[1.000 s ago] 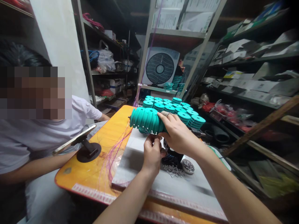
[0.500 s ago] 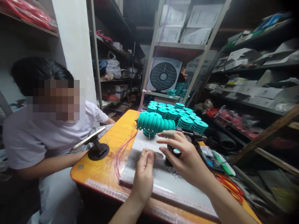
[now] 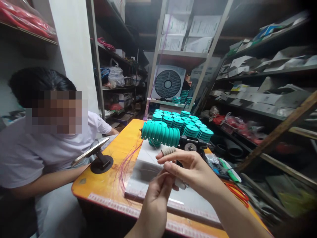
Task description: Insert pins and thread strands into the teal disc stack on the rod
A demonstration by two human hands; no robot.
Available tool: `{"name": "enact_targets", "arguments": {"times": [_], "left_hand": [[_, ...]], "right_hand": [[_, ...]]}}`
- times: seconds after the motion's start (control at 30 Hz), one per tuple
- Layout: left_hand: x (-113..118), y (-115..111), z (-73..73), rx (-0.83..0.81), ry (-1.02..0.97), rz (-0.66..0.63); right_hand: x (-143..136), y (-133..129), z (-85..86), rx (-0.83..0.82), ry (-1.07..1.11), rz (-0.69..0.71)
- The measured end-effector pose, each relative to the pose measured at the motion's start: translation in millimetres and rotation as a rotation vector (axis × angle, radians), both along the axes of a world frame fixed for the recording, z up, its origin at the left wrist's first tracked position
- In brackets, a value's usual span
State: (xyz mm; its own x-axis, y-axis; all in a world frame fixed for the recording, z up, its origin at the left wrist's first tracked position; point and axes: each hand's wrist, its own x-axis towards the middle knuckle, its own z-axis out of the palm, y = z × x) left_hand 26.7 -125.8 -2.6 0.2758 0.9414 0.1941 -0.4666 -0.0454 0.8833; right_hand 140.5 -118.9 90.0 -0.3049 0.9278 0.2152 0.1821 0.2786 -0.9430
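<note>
My left hand (image 3: 158,191) is closed in a pinch above the front of a grey board (image 3: 145,165). My right hand (image 3: 188,167) meets it, thumb tip at the left fingertips and a beige wrap (image 3: 168,151) round one finger. Its fingers are drawn together; whatever either pinch holds is too small or hidden to make out. Just beyond the hands, a row of grooved teal spools (image 3: 160,133) lies sideways on a dark shaft, with small white dots along its underside. A black device with a round dial (image 3: 191,146) adjoins its right end.
Stacked teal discs (image 3: 189,129) stand behind the shaft. Purple wires (image 3: 123,165) trail over the orange table (image 3: 114,148) at left. A phone on a stand (image 3: 102,162) is near a seated person (image 3: 49,142). Orange-handled tools (image 3: 236,193) lie at right; shelves surround the table.
My right hand has come down and left to meet my left hand, its spread fingers drawing together. My left hand has shifted slightly right and down. The camera view has shifted a little.
</note>
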Motion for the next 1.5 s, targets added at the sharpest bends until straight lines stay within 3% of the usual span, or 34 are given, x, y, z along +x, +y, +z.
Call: {"name": "enact_targets", "arguments": {"times": [0.17,0.33,0.4,0.63,0.7,0.8,0.97,1.07,1.2,1.33,1.5], "left_hand": [[1,-4,0.8,-0.047,-0.036,0.012],[-1,-6,8.9,-0.14,-0.162,-0.088],[-2,-6,12.5,-0.187,-0.187,-0.085],[-5,-5,18.3,-0.218,-0.242,-0.045],[-6,-4,18.7,-0.201,-0.214,-0.051],[-10,-1,18.0,-0.16,-0.137,-0.066],[-20,9,11.7,-0.044,0.091,-0.026],[-24,12,8.1,0.05,0.227,0.013],[-27,12,9.0,0.176,0.39,0.016],[-27,12,10.9,0.242,0.469,0.079],[-28,16,11.2,0.028,0.159,-0.089]], "right_hand": [[-1,0,-4.4,-0.063,0.062,-0.001],[5,2,-6.6,0.205,-0.106,-0.156],[7,2,-6.6,0.238,-0.128,-0.177],[6,-1,-12.4,0.05,-0.059,-0.076],[5,-1,-14.9,0.063,-0.034,-0.063],[6,-3,-14.6,0.263,-0.167,-0.125],[8,-13,-8.0,0.838,-0.779,-0.265],[7,-16,-7.1,1.011,-1.054,-0.29],[4,-16,-7.6,1.141,-1.241,-0.305],[5,-15,-7.0,1.132,-1.251,-0.277],[12,-16,-5.5,0.903,-0.954,-0.2]]}}
